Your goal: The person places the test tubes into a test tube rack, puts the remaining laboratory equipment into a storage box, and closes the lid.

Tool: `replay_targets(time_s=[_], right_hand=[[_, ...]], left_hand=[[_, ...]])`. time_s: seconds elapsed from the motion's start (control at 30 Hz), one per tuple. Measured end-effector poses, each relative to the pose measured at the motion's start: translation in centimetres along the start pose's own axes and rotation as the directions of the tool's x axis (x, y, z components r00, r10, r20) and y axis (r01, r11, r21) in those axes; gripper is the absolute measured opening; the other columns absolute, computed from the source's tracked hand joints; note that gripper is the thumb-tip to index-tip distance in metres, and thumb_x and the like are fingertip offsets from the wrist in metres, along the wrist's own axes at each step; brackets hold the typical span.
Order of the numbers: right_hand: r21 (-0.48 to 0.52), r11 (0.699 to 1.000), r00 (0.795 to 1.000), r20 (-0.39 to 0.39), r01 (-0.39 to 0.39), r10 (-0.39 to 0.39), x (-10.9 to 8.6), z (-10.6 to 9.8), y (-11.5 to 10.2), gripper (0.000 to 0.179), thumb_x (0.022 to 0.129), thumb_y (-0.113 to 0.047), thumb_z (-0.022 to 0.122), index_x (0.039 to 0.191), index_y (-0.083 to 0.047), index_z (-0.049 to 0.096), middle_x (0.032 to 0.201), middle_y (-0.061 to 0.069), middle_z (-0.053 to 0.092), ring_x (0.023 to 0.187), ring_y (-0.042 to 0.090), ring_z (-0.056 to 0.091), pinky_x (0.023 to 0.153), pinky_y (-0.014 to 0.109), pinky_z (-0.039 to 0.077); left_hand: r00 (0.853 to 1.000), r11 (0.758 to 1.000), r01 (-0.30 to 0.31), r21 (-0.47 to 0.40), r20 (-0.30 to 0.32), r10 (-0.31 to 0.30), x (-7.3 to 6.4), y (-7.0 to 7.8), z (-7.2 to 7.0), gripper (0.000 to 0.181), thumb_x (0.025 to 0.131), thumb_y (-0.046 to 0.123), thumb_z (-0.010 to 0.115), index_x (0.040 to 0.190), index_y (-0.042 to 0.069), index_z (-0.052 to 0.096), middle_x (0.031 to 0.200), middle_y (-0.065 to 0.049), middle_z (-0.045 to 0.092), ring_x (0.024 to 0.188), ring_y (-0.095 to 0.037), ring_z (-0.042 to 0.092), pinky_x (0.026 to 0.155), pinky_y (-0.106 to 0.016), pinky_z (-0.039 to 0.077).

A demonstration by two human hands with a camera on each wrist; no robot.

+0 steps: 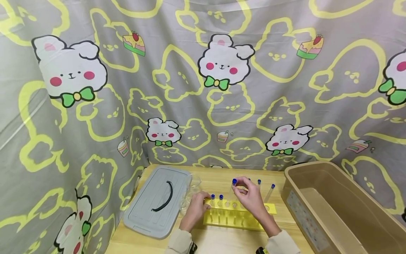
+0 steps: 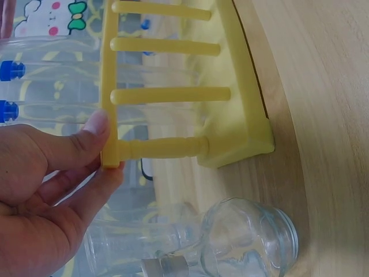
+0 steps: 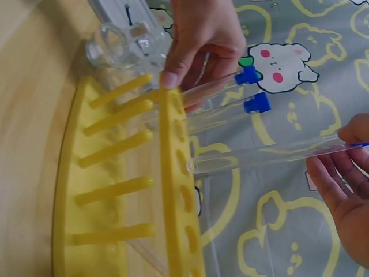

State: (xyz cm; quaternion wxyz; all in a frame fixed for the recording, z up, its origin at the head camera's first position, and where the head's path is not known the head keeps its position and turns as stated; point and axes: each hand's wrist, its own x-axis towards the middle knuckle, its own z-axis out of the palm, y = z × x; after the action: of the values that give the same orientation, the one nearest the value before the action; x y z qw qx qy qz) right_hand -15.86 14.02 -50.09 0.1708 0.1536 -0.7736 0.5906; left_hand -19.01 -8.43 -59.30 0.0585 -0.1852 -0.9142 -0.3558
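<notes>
A yellow test tube rack [image 1: 271, 209] stands on the table in front of the person. My left hand [image 1: 196, 207] pinches the left end of its top plate between thumb and fingers, plain in the left wrist view. Two clear test tubes with blue stoppers [image 3: 257, 103] sit upright in holes beside that hand. Above the rack, my right hand [image 1: 250, 198] holds another clear test tube [image 3: 271, 154] near its blue-stoppered top. The tube's rounded bottom is close to a hole in the top plate; whether it has entered cannot be told.
Several more blue-stoppered tubes [image 1: 270, 191] are behind the rack at right. Clear glassware, including a round flask [image 2: 242, 234], stands left of the rack. A grey lid with a black handle [image 1: 158, 203] lies further left. A deep tan bin [image 1: 304, 208] flanks the right; a patterned curtain [image 1: 222, 106] hangs behind.
</notes>
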Motion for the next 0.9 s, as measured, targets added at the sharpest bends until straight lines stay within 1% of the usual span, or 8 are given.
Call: replay_targets(time_s=[0.13, 0.2, 0.33, 0.47, 0.57, 0.6, 0.77, 0.9], right_hand=[[-0.018, 1.0, 1.0, 0.002, -0.012, 0.012, -0.4, 0.4, 0.6, 0.021, 0.087, 0.016, 0.071, 0.104, 0.004, 0.066, 0.099, 0.02, 0.067, 0.095, 0.038, 0.07, 0.076, 0.039, 0.062], [-0.023, 1.0, 1.0, 0.006, -0.017, 0.018, -0.6, 0.5, 0.9, 0.021, 0.086, 0.016, 0.071, 0.103, 0.005, 0.066, 0.099, 0.018, 0.066, 0.094, 0.038, 0.07, 0.076, 0.037, 0.062], [-0.014, 0.999, 0.999, 0.021, -0.038, 0.038, -0.8, 0.7, 1.3, 0.021, 0.085, 0.018, 0.07, 0.103, 0.008, 0.066, 0.098, 0.02, 0.066, 0.094, 0.04, 0.069, 0.077, 0.036, 0.062], [-0.013, 0.997, 0.997, 0.032, -0.072, 0.072, -1.2, 1.2, 3.7, 0.023, 0.084, 0.018, 0.071, 0.103, 0.006, 0.066, 0.098, 0.018, 0.067, 0.094, 0.039, 0.069, 0.078, 0.035, 0.062], [-0.018, 0.998, 0.996, 0.053, -0.065, 0.066, -1.5, 1.5, 5.7, 0.024, 0.085, 0.015, 0.073, 0.103, 0.001, 0.068, 0.099, 0.013, 0.067, 0.095, 0.035, 0.07, 0.078, 0.034, 0.062], [-0.017, 0.998, 0.996, 0.063, -0.057, 0.058, -1.6, 1.6, 6.1, 0.024, 0.085, 0.014, 0.073, 0.103, -0.001, 0.068, 0.099, 0.01, 0.068, 0.094, 0.032, 0.07, 0.078, 0.033, 0.062], [0.009, 1.0, 0.995, 0.098, -0.016, 0.015, -1.9, 1.7, 6.7, 0.026, 0.086, 0.012, 0.074, 0.103, -0.008, 0.069, 0.099, 0.005, 0.068, 0.094, 0.026, 0.07, 0.077, 0.03, 0.062], [-0.006, 1.0, 0.993, 0.116, -0.03, 0.031, -2.1, 1.9, 6.9, 0.028, 0.084, 0.012, 0.074, 0.101, -0.011, 0.07, 0.098, 0.003, 0.069, 0.094, 0.022, 0.07, 0.077, 0.028, 0.061]], left_hand=[[1.0, 1.0, -0.017, 0.007, -0.008, 0.017, 0.0, 0.0, 0.1, 0.026, 0.073, -0.006, 0.087, 0.096, 0.001, 0.077, 0.098, -0.012, 0.075, 0.087, -0.024, 0.069, 0.072, -0.029, 0.058], [1.0, 1.0, -0.022, 0.007, -0.011, 0.022, 0.0, 0.0, 0.1, 0.026, 0.073, -0.006, 0.087, 0.095, 0.002, 0.077, 0.098, -0.012, 0.075, 0.088, -0.026, 0.07, 0.073, -0.03, 0.058], [1.0, 1.0, -0.018, 0.007, -0.009, 0.018, -0.1, 0.0, 0.1, 0.025, 0.074, -0.007, 0.087, 0.095, 0.001, 0.077, 0.098, -0.013, 0.075, 0.088, -0.026, 0.069, 0.073, -0.03, 0.058], [1.0, 1.0, -0.026, 0.011, -0.016, 0.026, -0.1, 0.1, 0.0, 0.025, 0.074, -0.008, 0.086, 0.096, 0.0, 0.077, 0.097, -0.013, 0.075, 0.083, -0.022, 0.067, 0.069, -0.028, 0.057], [0.999, 0.999, -0.041, 0.016, -0.026, 0.041, -0.2, 0.1, 0.0, 0.025, 0.073, -0.008, 0.086, 0.095, 0.0, 0.076, 0.096, -0.014, 0.075, 0.08, -0.02, 0.066, 0.067, -0.027, 0.056], [0.999, 0.999, -0.04, 0.017, -0.026, 0.041, -0.2, 0.1, 0.0, 0.025, 0.073, -0.009, 0.086, 0.095, 0.0, 0.077, 0.096, -0.014, 0.075, 0.079, -0.019, 0.065, 0.067, -0.027, 0.056], [1.0, 1.0, -0.021, 0.011, -0.013, 0.021, -0.3, 0.2, -0.1, 0.026, 0.074, -0.008, 0.085, 0.098, -0.001, 0.077, 0.097, -0.013, 0.074, 0.077, -0.017, 0.064, 0.067, -0.026, 0.056], [1.0, 1.0, -0.005, 0.002, 0.002, 0.005, -0.3, 0.3, -0.1, 0.028, 0.075, -0.009, 0.085, 0.101, -0.002, 0.076, 0.099, -0.014, 0.073, 0.078, -0.018, 0.065, 0.067, -0.025, 0.057]])
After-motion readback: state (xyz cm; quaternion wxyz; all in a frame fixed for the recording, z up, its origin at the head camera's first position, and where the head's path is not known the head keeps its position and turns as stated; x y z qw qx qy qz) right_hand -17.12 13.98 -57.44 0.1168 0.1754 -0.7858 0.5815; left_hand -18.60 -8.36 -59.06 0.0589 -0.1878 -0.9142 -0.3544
